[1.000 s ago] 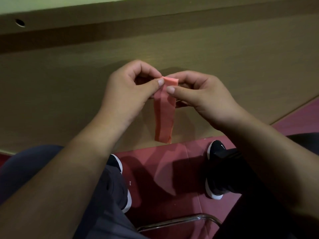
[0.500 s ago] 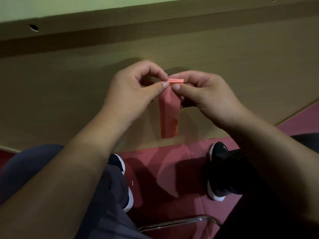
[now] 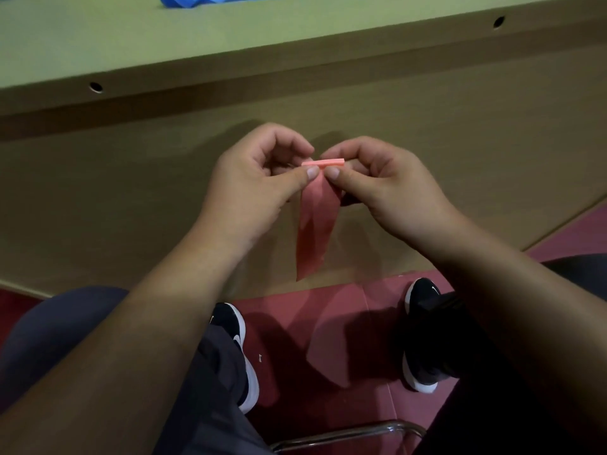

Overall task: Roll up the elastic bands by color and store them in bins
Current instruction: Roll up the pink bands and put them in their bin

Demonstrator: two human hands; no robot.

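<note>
Hanging pink band [image 3: 314,231]; tan desk front [image 3: 98,198], red floor [image 3: 361,310] below.

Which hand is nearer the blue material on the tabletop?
Left. The left hand sits below the blue material, slightly right of it; the right hand is farther right.

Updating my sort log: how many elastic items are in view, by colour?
Pink band: 1, pinched by the left hand and right hand
Blue pile on the table: 1, cropped, bands not countable
Total: 2
</note>
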